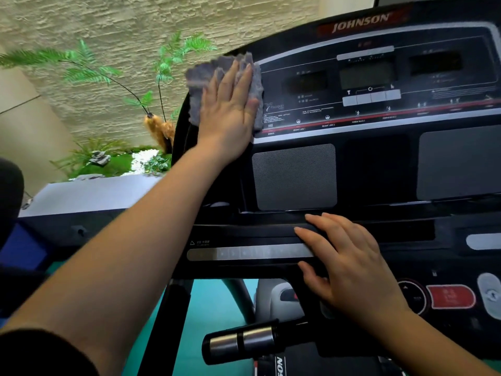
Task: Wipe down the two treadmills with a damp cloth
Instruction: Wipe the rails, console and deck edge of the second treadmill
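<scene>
Right hand [349, 270], fingers straight, flat on Johnson treadmill console ledge [244, 232]; left hand [230, 109], fingers spread, pressing grey cloth [200, 77] against display panel [366, 77] corner.

Treadmill console [379, 77] lay open and flat rightward of cloth [198, 77]. Left hand [230, 109] covered its left edge. Right hand [349, 264] blocked right part of button strip [244, 252]; left part bare. Handlebar grip [241, 343] jutted below. Fern fronds [89, 71] stood left, apart from console.

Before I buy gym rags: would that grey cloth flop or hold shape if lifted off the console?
Probably floppy: the grey cloth lies crumpled under the flat left hand. Likely light: palm pressure alone pins it to the sloped console. Its fuzzy surface probably grips.
</scene>
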A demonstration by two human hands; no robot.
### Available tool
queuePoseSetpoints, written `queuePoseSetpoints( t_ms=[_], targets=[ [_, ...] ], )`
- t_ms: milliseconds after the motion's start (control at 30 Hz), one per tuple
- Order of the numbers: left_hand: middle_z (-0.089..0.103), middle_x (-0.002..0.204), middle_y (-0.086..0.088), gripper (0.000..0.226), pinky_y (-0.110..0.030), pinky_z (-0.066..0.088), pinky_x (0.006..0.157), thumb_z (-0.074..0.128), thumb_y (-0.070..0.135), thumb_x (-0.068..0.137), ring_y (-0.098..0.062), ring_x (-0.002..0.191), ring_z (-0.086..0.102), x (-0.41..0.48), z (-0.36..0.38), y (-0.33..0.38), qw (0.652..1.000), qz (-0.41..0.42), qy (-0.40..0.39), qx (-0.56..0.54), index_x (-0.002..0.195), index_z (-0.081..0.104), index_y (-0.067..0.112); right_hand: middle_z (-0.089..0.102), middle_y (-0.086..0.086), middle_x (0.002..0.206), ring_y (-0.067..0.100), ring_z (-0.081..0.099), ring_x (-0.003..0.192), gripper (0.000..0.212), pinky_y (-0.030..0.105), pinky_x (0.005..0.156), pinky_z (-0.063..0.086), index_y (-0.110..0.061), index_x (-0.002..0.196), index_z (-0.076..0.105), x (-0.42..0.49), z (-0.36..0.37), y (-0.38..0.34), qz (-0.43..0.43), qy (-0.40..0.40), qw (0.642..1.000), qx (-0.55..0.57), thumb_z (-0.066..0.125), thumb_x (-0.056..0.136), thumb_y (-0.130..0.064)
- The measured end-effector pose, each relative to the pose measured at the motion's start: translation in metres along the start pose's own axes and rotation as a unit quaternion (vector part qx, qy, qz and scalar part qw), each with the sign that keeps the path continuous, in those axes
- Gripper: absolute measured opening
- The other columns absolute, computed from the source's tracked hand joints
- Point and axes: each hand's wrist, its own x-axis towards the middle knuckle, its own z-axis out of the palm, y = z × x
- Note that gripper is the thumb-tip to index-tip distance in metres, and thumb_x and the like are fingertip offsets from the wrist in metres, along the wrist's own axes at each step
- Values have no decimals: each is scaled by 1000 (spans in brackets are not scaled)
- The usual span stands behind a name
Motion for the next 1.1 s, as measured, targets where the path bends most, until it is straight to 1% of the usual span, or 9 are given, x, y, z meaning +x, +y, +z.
queuePoseSetpoints(
  t_ms=[200, 467, 533, 600, 700, 800, 900, 967, 1100],
  targets=[
    [0, 161, -8, 60, -37, -9, 119, 38, 28, 100, -31, 148, -6, -73, 19, 28, 995, -19, -6, -96, 153, 13, 17, 53, 4, 136, 25, 46, 129, 49, 41, 106, 34, -22, 128, 58, -1, -1, 0, 3, 1, 1000, 6, 51, 85, -44],
    [11, 160, -6, 60, -38, 16, 120, 52, 12, 96, -27, 147, 13, -145, 12, 26, 982, -1, -101, -163, 150, 28, 24, 53, 4, 135, 26, 46, 128, 49, 40, 105, 34, -22, 128, 58, -1, -3, -1, 6, 5, 1000, 10, 51, 84, -43],
    [26, 156, -7, 52, -23, 21, 117, 53, 9, 95, -22, 143, 28, -158, -2, 23, 973, 29, -125, -191, 144, 42, 22, 53, 4, 135, 26, 47, 128, 49, 40, 105, 33, -21, 127, 59, -1, -3, -1, 5, 10, 1000, 11, 49, 84, -43],
    [41, 146, -8, 50, -4, 20, 107, 56, 0, 90, -15, 133, 40, -164, -21, 19, 971, 41, -96, -216, 138, 50, 15, 54, 4, 135, 26, 47, 127, 49, 39, 105, 32, -21, 127, 59, 0, -3, -1, 3, 15, 1000, 13, 49, 84, -42],
    [42, 141, 2, 57, 2, 26, 97, 59, 7, 91, -4, 124, 42, -163, -55, 13, 958, -57, 60, -276, 137, 39, 34, 54, 4, 134, 25, 47, 127, 49, 39, 105, 32, -21, 126, 60, 0, -3, -1, 2, 21, 1000, 16, 50, 83, -42],
    [41, 143, -4, 53, -6, 32, 101, 58, 11, 92, -11, 128, 42, -156, -69, -12, 943, -129, 194, -237, 136, 39, 33, 54, 4, 134, 26, 47, 127, 49, 40, 105, 33, -21, 126, 60, 0, -3, -2, 3, 23, 1000, 18, 50, 83, -42],
    [15, 159, -5, 58, -29, 13, 120, 53, 13, 95, -15, 145, 14, -149, -41, -52, 989, -102, 49, -96, 148, 32, 20, 54, 5, 134, 26, 47, 127, 49, 41, 104, 33, -20, 126, 59, -1, -2, -1, 0, 22, 1000, 22, 50, 83, -42],
    [-9, 162, 2, 62, -43, 14, 120, 50, 16, 97, -24, 148, 1, -154, -12, -68, 992, -93, -64, -52, 152, 22, 24, 54, 5, 134, 26, 47, 128, 49, 41, 104, 34, -21, 127, 58, -1, -2, -1, 1, 21, 1000, 21, 50, 83, -42],
    [-14, 161, 0, 62, -46, 16, 119, 46, 17, 99, -31, 148, -1, -138, 4, -78, 998, -54, -42, -16, 154, 16, 23, 53, 4, 135, 26, 46, 128, 50, 40, 104, 34, -21, 127, 58, -1, -1, -1, 4, 17, 1000, 17, 51, 83, -43]
  ],
)
